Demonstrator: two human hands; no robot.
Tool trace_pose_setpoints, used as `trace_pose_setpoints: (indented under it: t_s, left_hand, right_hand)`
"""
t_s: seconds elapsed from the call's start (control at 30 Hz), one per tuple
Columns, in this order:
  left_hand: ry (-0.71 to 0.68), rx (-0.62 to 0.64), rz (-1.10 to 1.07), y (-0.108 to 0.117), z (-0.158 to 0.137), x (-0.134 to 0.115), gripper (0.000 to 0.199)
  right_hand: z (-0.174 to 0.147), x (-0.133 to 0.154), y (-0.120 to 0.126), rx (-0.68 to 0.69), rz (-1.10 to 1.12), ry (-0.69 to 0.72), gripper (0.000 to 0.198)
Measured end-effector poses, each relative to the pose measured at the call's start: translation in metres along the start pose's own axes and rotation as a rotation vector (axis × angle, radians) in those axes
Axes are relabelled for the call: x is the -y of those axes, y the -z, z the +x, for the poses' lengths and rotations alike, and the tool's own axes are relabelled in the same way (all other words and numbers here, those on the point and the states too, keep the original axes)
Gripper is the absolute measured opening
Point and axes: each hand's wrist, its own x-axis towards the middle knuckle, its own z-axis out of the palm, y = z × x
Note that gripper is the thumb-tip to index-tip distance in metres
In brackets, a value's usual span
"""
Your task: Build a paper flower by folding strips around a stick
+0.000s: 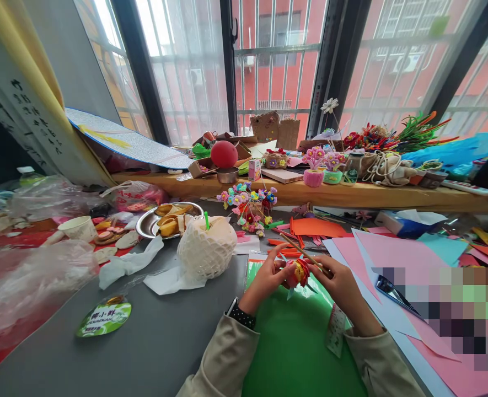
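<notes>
A small red and yellow flower, seemingly of paper, is held up over the green sheet. My left hand pinches it from the left side. In the fingers of my right hand is a thin wooden stick, which slants up to the left above the flower. My right fingertips also reach the flower's right edge, though whether they press on it I cannot tell. Pale pointed bits stick out below the petals. A clear ruler lies on the green sheet under my right wrist.
Left of my hands stand a netted coconut with a green straw and a metal bowl of peels. Pink paper and a phone lie to the right. Behind are orange paper, fuzzy flowers and a crowded window sill.
</notes>
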Motion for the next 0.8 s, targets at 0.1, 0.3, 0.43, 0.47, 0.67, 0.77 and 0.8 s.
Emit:
trace_pose_setpoints:
  t_s: [0.1, 0.3, 0.43, 0.47, 0.67, 0.77, 0.8]
  left_hand:
    - [-0.012, 0.016, 0.049, 0.000, -0.001, 0.001, 0.047]
    - [-0.106, 0.106, 0.186, -0.003, -0.007, -0.004, 0.057]
    - [-0.116, 0.127, 0.185, -0.004, -0.007, -0.004, 0.061]
    - [-0.119, 0.103, 0.198, -0.004, -0.007, -0.003, 0.059]
    - [-0.163, 0.020, 0.217, -0.002, -0.005, -0.001, 0.051]
    - [-0.159, 0.010, 0.195, -0.001, -0.004, 0.000, 0.050]
    - [-0.154, 0.012, 0.185, 0.000, -0.004, 0.000, 0.049]
  right_hand:
    - [0.002, -0.004, -0.002, 0.000, -0.052, 0.067, 0.026]
    - [0.002, -0.009, -0.005, 0.011, -0.143, 0.082, 0.025]
    - [0.001, -0.008, -0.005, -0.056, -0.175, 0.100, 0.025]
    - [0.001, -0.007, -0.004, -0.062, -0.168, 0.104, 0.024]
    - [-0.002, 0.001, -0.002, -0.017, 0.072, 0.048, 0.027]
    - [-0.002, 0.003, -0.001, -0.011, 0.153, -0.023, 0.030]
    - [-0.002, 0.003, -0.001, -0.006, 0.177, -0.021, 0.029]
